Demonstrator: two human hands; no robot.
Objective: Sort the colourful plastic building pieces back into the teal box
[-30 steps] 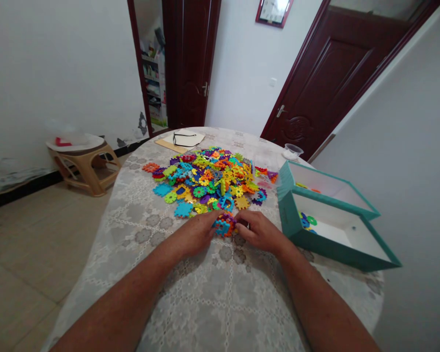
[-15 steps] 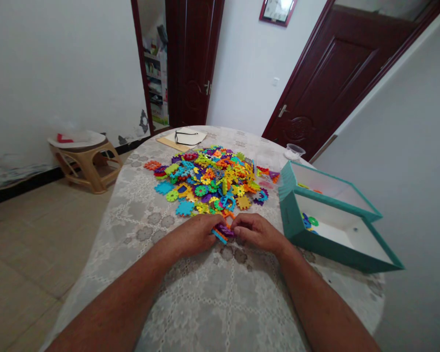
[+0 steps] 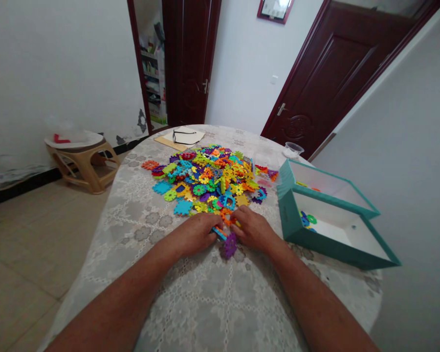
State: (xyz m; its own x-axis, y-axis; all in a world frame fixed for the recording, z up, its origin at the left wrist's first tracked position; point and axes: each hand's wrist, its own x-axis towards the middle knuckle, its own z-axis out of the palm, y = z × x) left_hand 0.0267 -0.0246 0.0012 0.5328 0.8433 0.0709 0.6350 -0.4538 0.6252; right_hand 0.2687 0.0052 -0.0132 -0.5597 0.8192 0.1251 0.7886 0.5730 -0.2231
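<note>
My left hand (image 3: 198, 233) is closed on joined plastic interlocking pieces, of which a blue and orange edge (image 3: 220, 233) sticks out past the fingers. A purple gear-shaped piece (image 3: 230, 245) hangs at the near end of these, apparently attached. My right hand (image 3: 253, 227) is closed at the front of the pile, with a bit of a yellow piece (image 3: 238, 224) showing at its fingertips. Just between the hands, an orange piece (image 3: 225, 216) is partly visible. Beyond them spreads a heap of colourful interlocking pieces (image 3: 209, 178); my fingers hide its near edge.
A teal box (image 3: 326, 249) with a few pieces inside stands at the right, its lid part (image 3: 333, 181) behind it. Glasses (image 3: 185, 137) lie on papers at the far left, and a clear plastic tub (image 3: 294, 148) is at the far right. A stool (image 3: 91, 166) stands left of the table.
The purple piece has turned and now hangs lower, flat side showing. My right hand has moved slightly forward, off the purple piece, to the pile's edge. The left hand has stayed about in place.
</note>
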